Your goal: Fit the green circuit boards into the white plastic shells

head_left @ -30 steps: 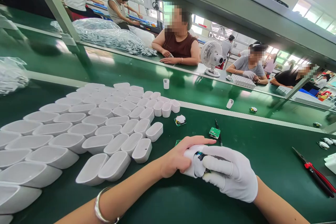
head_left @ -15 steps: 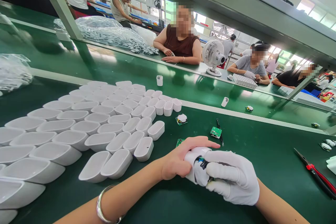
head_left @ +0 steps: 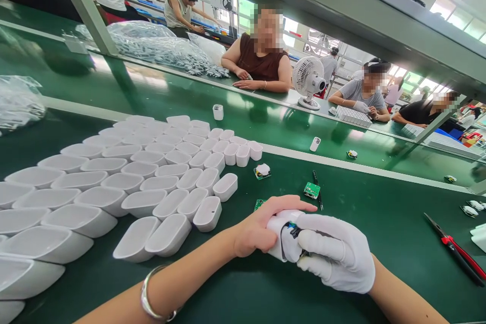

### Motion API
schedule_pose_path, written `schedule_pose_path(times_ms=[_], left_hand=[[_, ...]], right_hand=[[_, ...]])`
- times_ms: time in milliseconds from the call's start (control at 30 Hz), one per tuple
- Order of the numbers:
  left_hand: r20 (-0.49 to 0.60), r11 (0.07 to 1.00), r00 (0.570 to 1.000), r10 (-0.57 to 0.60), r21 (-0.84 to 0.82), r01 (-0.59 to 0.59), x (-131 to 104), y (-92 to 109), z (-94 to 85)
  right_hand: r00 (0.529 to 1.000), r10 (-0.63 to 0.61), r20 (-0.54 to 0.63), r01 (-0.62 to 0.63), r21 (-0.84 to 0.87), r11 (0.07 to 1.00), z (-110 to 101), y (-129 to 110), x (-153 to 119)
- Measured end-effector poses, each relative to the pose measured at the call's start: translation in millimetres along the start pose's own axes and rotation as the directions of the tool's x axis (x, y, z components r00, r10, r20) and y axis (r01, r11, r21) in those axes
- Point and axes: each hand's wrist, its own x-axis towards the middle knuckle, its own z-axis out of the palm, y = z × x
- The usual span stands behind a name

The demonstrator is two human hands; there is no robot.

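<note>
Near the bottom middle, my bare left hand [head_left: 258,230] is wrapped round a white plastic housing [head_left: 276,224]. My right hand [head_left: 339,253], in a white glove, presses its fingers on a white part with dark and blue pieces [head_left: 291,243] at the housing's open end. The gloved fingers hide much of that part. Beyond my hands lie a green circuit board [head_left: 312,191], black tweezers [head_left: 318,187] and a board with a white cover [head_left: 262,171]. Another green board [head_left: 259,204] shows partly behind my left hand.
Many white open housings [head_left: 132,169] stand in rows at left. Red-and-black pliers [head_left: 451,245] lie at right. Housings [head_left: 217,112] and a board [head_left: 352,154] rest on the green belt [head_left: 266,121]. Across it are a fan [head_left: 308,81], a seated person [head_left: 261,61] and other people.
The housings and boards on the belt have shifted left. My hands have barely moved and keep their hold. In the background, a person in a light sleeveless top has leaned right.
</note>
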Motion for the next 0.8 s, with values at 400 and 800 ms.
schedule_pose_path(times_ms=[400,800], left_hand=[[0.013,1.000,1.000,0.006,-0.001,-0.006,0,-1,-2.6],[0.028,0.976,1.000,0.001,-0.217,0.005,12,-7,2.0]], right_hand=[[1.000,-0.019,-0.007,0.019,-0.099,0.995,2,3,-5],[0.992,0.110,-0.059,-0.092,0.244,0.965,0,2,14]])
